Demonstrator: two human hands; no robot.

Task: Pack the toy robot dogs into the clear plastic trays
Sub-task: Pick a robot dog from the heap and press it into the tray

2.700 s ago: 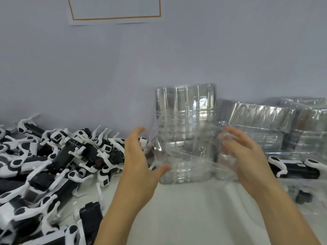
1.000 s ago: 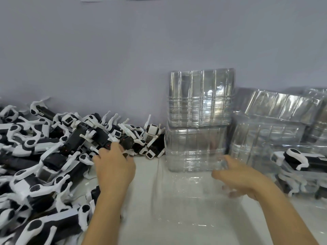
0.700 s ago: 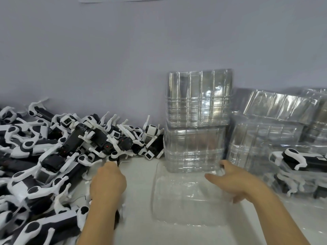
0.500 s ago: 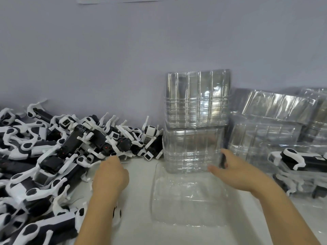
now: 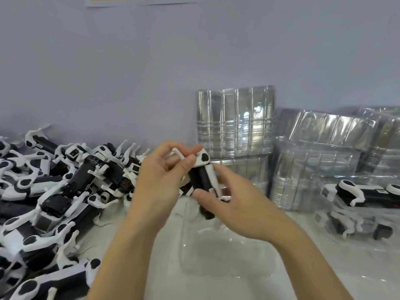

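Note:
I hold one black-and-white toy robot dog (image 5: 202,177) in the air between both hands, above an empty clear plastic tray (image 5: 227,258) lying flat on the white table. My left hand (image 5: 161,180) pinches a white leg near the dog's top end. My right hand (image 5: 236,204) grips the dog's lower body from the right. A large pile of the same toy dogs (image 5: 49,195) covers the table's left side.
Tall stacks of empty clear trays (image 5: 236,124) stand against the wall behind my hands, with more stacks (image 5: 320,169) to the right. A tray with a packed dog (image 5: 368,193) sits at the far right. The grey wall closes the back.
My left hand lifted a dog out of the pile and brought it to the centre. My right hand left the flat tray and took hold of the dog too.

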